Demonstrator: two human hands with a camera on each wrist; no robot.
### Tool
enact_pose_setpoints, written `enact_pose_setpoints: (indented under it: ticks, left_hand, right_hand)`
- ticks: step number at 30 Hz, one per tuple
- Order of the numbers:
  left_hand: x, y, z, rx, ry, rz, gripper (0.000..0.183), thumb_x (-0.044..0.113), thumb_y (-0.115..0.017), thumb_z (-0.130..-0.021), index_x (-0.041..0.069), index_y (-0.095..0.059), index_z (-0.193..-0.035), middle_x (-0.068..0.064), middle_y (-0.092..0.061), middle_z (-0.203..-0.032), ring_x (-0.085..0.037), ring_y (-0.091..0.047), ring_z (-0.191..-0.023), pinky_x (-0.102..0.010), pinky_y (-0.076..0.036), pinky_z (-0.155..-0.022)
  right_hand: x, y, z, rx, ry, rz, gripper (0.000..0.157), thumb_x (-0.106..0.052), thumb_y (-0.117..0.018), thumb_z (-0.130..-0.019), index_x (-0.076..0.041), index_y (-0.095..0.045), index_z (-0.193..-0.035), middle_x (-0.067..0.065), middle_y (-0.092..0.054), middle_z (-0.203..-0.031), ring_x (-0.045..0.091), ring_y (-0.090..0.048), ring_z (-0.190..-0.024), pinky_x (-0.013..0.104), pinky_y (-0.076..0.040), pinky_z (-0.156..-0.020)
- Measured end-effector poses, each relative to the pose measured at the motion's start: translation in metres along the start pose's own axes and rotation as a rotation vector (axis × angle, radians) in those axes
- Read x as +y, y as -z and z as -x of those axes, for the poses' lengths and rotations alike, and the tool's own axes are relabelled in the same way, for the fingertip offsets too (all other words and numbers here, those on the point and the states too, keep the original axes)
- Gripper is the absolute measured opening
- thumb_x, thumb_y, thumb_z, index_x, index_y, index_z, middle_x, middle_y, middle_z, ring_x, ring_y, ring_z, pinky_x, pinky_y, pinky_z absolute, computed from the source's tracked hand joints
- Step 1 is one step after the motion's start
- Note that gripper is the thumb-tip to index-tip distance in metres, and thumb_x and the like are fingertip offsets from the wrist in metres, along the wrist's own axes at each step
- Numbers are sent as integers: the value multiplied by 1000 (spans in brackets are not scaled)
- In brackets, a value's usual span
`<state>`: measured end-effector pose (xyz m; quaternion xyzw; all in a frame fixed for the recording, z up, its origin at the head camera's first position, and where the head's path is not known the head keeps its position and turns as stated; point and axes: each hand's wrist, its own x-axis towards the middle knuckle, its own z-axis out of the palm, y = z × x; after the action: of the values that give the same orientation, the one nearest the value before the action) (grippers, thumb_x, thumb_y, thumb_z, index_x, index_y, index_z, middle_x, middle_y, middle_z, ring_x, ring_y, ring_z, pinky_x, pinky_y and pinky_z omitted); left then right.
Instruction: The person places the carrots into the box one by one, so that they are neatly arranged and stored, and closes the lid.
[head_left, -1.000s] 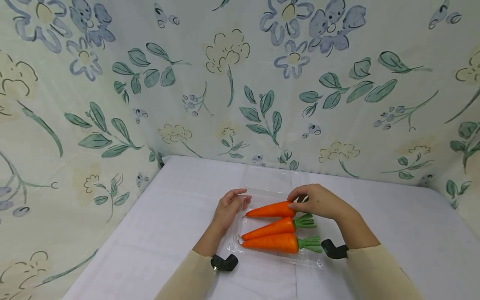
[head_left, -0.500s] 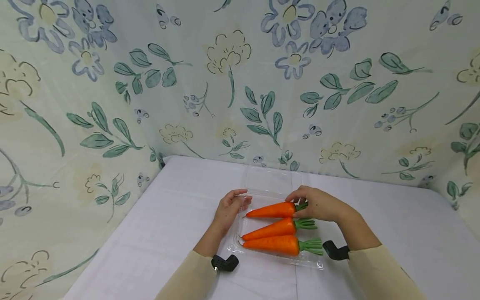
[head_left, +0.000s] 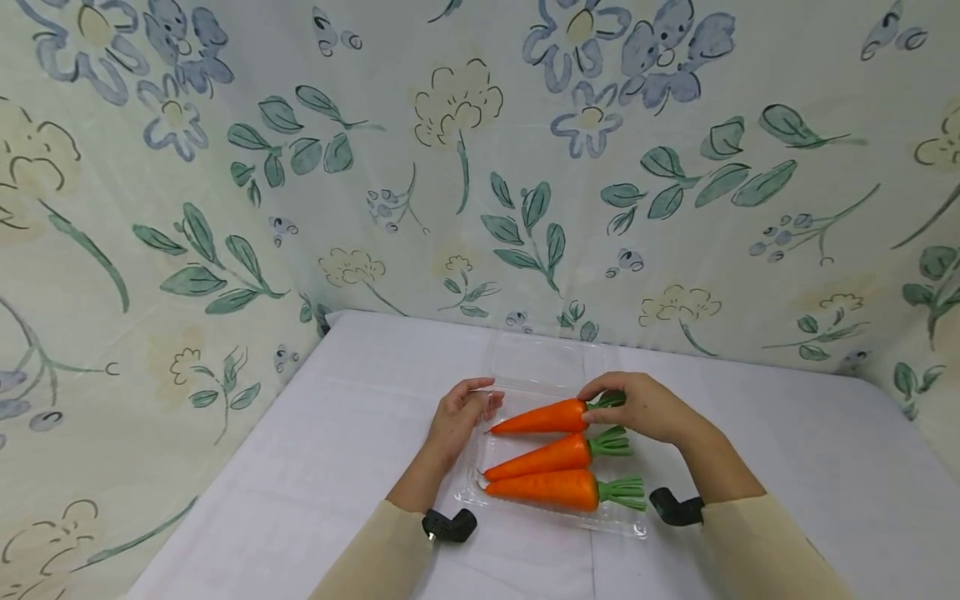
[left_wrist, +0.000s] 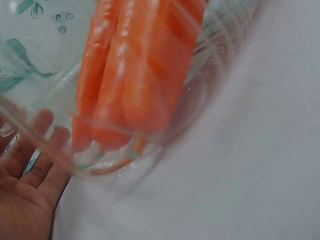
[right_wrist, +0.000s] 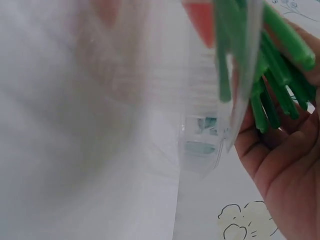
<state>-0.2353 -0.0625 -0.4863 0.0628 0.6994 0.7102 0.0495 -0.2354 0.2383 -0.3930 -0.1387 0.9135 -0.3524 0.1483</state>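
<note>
Three orange carrots lie side by side in a clear plastic container with its lid folded back: a far carrot [head_left: 540,417], a middle carrot [head_left: 543,457] and a near carrot [head_left: 547,489]. My right hand [head_left: 637,408] pinches the far carrot at its crown, beside the green stems [right_wrist: 280,65]. At the container's left side [head_left: 472,458], my left hand [head_left: 453,421] stands with fingers extended along the wall. In the left wrist view its fingers [left_wrist: 42,130] show relaxed and spread beside the plastic, and the carrots' tips [left_wrist: 112,140] show through the wall.
The clear lid [head_left: 540,358] lies flat behind the container, toward the back edge of the table. A white cloth [head_left: 360,417] covers the table. Behind it hangs a floral curtain [head_left: 450,208]. Black wrist cameras [head_left: 450,526] sit at both sleeves.
The right hand's fingers have shifted slightly on the far carrot's crown, and the carrot's stem end sits slightly higher in view. The left hand and the other carrots hold their places.
</note>
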Motion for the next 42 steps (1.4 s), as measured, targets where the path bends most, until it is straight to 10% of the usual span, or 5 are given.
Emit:
enact_pose_setpoints:
  ticks: [28,42]
  left_hand:
    - [-2,0,0,4,-10,-40,35,25,-49,-105,15,-59,-137,-10,-72,-130,-26,-68,-121,-44,-51,-110]
    - [1,1,2,0,2,-13,37,25,-52,-104,12,-58,-138,-13,-71,-131,-29,-68,-122,-46,-48,-113]
  right_hand:
    - [6,-6,-11,-13,42,-44,32,-31,-76,-91,-20,-74,-121,0,-72,-108,20,-61,-102,36,-57,-88]
    - [8,1,4,140,12,-25,41,-41,-67,-97,-14,-69,-129,9,-68,-131,36,-62,-122,53,-57,-98]
